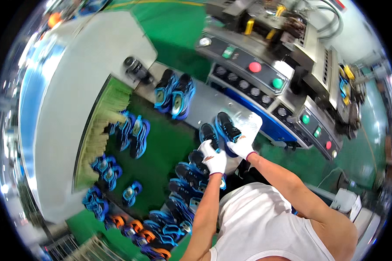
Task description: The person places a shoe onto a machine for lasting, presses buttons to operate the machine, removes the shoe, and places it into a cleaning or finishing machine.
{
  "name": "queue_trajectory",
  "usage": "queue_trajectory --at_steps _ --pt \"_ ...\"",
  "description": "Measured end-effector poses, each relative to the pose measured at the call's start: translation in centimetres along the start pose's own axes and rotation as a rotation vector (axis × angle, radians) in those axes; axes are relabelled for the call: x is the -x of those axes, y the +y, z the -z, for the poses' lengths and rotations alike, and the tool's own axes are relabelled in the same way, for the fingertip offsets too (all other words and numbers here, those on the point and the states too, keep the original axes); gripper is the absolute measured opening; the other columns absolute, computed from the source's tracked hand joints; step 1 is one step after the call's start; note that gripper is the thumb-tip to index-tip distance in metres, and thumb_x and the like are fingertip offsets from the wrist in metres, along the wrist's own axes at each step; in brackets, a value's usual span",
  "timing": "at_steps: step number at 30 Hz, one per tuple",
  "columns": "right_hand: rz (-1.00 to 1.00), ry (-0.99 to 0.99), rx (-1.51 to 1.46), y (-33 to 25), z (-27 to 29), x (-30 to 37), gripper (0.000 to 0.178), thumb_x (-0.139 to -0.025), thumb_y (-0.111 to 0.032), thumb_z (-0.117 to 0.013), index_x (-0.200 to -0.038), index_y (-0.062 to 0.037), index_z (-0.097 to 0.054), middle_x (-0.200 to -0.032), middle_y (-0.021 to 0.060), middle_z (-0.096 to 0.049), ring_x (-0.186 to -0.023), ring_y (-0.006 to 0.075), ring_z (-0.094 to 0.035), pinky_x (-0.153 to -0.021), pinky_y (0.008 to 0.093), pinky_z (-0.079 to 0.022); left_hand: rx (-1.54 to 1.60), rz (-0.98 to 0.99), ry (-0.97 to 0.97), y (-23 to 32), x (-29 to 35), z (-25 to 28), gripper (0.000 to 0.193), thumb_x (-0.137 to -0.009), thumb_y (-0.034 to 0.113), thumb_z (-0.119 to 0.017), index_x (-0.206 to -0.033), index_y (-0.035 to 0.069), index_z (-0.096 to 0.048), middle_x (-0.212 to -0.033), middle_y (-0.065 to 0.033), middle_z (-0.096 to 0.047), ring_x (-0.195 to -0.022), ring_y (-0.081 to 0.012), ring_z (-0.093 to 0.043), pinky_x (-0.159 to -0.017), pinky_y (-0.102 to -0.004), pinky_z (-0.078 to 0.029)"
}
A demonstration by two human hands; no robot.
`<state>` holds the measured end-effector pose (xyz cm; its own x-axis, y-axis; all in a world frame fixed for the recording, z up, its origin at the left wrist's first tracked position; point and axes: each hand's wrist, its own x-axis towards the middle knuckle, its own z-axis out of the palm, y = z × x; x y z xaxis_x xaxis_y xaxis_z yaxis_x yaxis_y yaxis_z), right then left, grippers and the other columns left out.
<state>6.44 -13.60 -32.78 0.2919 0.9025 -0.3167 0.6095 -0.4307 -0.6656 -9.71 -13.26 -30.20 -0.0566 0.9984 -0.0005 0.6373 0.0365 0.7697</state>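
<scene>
Two black sneakers with blue trim stand side by side on the grey metal ledge in front of me. My left hand [213, 160], in a white glove, is at the heel of the left sneaker [208, 132], its fingers closed about that end. My right hand [241, 147], also white-gloved, grips the rear of the right sneaker [227, 125]. The gloves partly hide both heels. Just left of my left hand, a row of similar black and blue sneakers [188, 173] runs toward the lower left.
Another sneaker pair [175, 93] stands farther along the ledge [207, 104], near a dark cylindrical object [138, 69]. More shoes lie on the green surface [161, 148] beside a large pale machine housing [80, 82] with a bristle curtain [98, 130]. Right, a machine carries a button panel [244, 63].
</scene>
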Motion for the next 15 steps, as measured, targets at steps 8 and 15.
queue_trajectory --at_steps 8,15 --pt "-0.514 0.218 -0.650 -1.6 15.0 12.6 0.049 -0.075 -0.036 -0.090 -0.091 0.0054 -0.070 -0.076 0.0075 -0.067 -0.069 0.0151 -0.061 -0.067 0.0345 -0.055 0.234 -0.133 -0.438 10.0 1.3 0.6 0.063 -0.075 0.005 -0.078 -0.132 0.002 -0.053 -0.120 -0.0188 -0.064 -0.109 -0.0310 -0.065 -0.101 -0.0405 -0.050" --pt "-0.866 0.840 -0.786 10.4 19.1 32.2 0.106 -0.071 -0.060 -0.088 -0.128 0.0211 -0.052 -0.115 0.0278 -0.067 -0.102 0.0257 -0.066 -0.086 0.0370 -0.055 0.298 -0.548 -1.065 24.7 15.5 -5.5 0.065 -0.073 0.003 -0.078 -0.133 0.001 -0.054 -0.124 -0.0184 -0.063 -0.113 -0.0298 -0.064 -0.103 -0.0409 -0.049"
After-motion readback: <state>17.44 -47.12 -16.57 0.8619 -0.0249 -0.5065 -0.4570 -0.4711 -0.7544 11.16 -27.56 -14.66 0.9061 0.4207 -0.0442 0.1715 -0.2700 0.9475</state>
